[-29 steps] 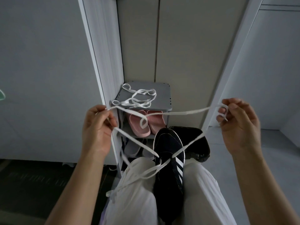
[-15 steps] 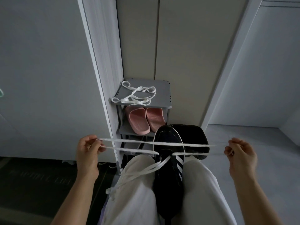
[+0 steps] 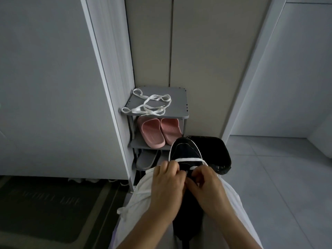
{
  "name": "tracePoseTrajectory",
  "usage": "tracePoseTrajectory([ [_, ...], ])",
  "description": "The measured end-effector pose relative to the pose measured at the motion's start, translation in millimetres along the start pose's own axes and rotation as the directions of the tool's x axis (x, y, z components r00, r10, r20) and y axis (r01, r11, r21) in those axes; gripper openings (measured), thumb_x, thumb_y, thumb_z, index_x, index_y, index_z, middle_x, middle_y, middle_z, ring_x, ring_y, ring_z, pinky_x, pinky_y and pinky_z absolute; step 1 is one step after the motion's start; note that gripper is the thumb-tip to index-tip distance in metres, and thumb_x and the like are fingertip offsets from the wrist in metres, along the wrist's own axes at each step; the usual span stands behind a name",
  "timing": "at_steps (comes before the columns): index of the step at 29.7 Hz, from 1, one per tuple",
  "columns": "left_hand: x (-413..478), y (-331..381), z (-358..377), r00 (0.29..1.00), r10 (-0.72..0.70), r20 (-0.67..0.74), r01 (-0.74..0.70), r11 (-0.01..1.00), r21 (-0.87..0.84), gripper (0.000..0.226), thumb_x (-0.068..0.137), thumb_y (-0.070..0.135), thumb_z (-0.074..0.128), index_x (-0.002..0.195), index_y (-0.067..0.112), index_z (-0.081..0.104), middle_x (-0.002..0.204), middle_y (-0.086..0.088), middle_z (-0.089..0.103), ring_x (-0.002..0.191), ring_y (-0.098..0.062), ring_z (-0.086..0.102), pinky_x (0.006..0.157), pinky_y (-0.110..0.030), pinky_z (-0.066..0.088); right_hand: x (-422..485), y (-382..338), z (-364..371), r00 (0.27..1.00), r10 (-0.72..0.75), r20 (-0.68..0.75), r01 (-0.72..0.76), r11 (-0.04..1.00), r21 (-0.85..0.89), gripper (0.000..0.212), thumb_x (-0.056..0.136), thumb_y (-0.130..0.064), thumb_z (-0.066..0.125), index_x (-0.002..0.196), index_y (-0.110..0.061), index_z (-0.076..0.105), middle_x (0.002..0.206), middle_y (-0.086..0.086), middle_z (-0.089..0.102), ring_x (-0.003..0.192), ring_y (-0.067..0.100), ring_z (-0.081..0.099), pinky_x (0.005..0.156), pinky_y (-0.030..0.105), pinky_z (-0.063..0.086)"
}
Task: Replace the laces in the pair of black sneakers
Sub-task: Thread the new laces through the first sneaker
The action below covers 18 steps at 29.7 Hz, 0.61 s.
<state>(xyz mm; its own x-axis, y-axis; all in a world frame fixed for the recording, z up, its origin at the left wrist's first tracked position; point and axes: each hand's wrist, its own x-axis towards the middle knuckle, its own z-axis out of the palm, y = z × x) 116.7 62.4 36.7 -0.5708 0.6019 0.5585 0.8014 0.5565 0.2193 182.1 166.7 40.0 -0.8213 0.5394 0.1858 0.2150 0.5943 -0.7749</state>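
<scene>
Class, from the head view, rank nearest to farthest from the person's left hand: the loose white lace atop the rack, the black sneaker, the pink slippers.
1. black sneaker, on the lap, touching the left hand, which pinches its threaded lace.
2. pink slippers, middle tier of the rack, ahead.
3. loose white lace, rack's top, farthest back.

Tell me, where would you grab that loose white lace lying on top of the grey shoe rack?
Pinch the loop of the loose lace at the shoe rack's front left corner, coming from the front. The lace lies flat and tangled, but that loop reaches the edge, so it should probably lift free most easily there.
</scene>
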Motion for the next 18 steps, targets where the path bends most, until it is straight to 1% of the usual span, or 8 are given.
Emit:
tracePoseTrajectory([
  [2,-1,-5,3,0.999,-0.033,-0.022,0.033,0.999,-0.021,0.024,0.053,0.022,0.087,0.059,0.022,0.063,0.071,0.007,0.051,0.076,-0.01,0.034,0.071,-0.023,0.028,2,1,-3,1.0,0.016,0.008,-0.017,1.0,0.02,0.017,0.076,-0.01,0.07,0.078,-0.019,0.055,0.076,-0.005,0.055,0.067,0.008,0.052,0.062,0.012,0.041],
  [4,-4,-11,1,0.998,-0.053,-0.032,0.05,0.994,-0.093,0.025,0.053,0.023,0.087,0.067,0.022,0.066,0.074,0.006,0.052,0.077,-0.01,0.035,0.073,-0.022,0.028,4,3,-8,0.999,0.039,0.032,-0.04,0.999,0.024,0.015,0.078,-0.01,0.069,0.076,-0.02,0.057,0.074,-0.006,0.058,0.067,0.007,0.053,0.062,0.011,0.041],
  [6,-4,-12,-1,0.999,-0.045,0.007,0.046,0.997,-0.055,0.029,0.05,0.027,0.087,0.069,0.023,0.066,0.075,0.006,0.052,0.078,-0.011,0.035,0.073,-0.021,0.032,4,3,-9,0.995,0.087,0.042,-0.09,0.994,0.058,0.012,0.082,-0.013,0.066,0.076,-0.021,0.06,0.073,-0.006,0.061,0.068,0.005,0.056,0.061,0.009,0.042],
  [9,3,-7,2,0.999,-0.027,0.042,0.024,0.996,0.083,0.029,0.048,0.02,0.086,0.057,0.02,0.059,0.07,0.004,0.05,0.075,-0.014,0.033,0.069,-0.024,0.033,5,1,-8,0.988,0.148,0.043,-0.152,0.98,0.13,0.011,0.083,-0.015,0.066,0.076,-0.022,0.06,0.07,-0.005,0.061,0.063,0.001,0.056,0.058,0.008,0.041],
  [12,5,-7,3,1.0,-0.025,0.0,0.025,0.999,0.021,0.024,0.057,0.015,0.082,0.056,0.019,0.059,0.07,0.004,0.049,0.075,-0.013,0.033,0.069,-0.023,0.032,4,-3,-7,0.985,0.155,0.07,-0.163,0.976,0.142,0.017,0.078,-0.014,0.071,0.077,-0.019,0.055,0.067,-0.007,0.056,0.057,-0.002,0.052,0.058,0.009,0.041],
  [14,-2,-10,-5,0.999,0.054,-0.004,-0.055,0.996,-0.072,0.015,0.07,0.018,0.07,0.061,0.02,0.058,0.076,0.005,0.048,0.078,-0.011,0.034,0.066,-0.023,0.04,3,-4,-8,0.983,0.162,0.085,-0.171,0.977,0.124,0.021,0.076,-0.012,0.072,0.078,-0.017,0.052,0.067,-0.007,0.053,0.055,-0.001,0.05,0.058,0.01,0.041],
  [15,-8,-10,-11,0.991,0.125,0.039,-0.12,0.987,-0.105,0.013,0.074,0.021,0.061,0.062,0.021,0.056,0.079,0.006,0.047,0.08,-0.01,0.035,0.065,-0.023,0.043,4,-4,-9,0.981,0.17,0.096,-0.181,0.977,0.116,0.022,0.075,-0.011,0.072,0.078,-0.017,0.051,0.066,-0.007,0.052,0.054,0.0,0.049,0.058,0.009,0.04],
  [18,-35,-18,-20,0.898,0.341,0.276,-0.312,0.939,-0.144,0.013,0.07,0.036,0.05,0.061,0.028,0.052,0.08,0.012,0.047,0.082,-0.005,0.036,0.063,-0.017,0.041,6,-4,-12,0.976,0.19,0.107,-0.201,0.974,0.108,0.02,0.075,-0.01,0.07,0.082,-0.013,0.051,0.068,-0.004,0.05,0.056,0.004,0.044,0.056,0.008,0.039],
])
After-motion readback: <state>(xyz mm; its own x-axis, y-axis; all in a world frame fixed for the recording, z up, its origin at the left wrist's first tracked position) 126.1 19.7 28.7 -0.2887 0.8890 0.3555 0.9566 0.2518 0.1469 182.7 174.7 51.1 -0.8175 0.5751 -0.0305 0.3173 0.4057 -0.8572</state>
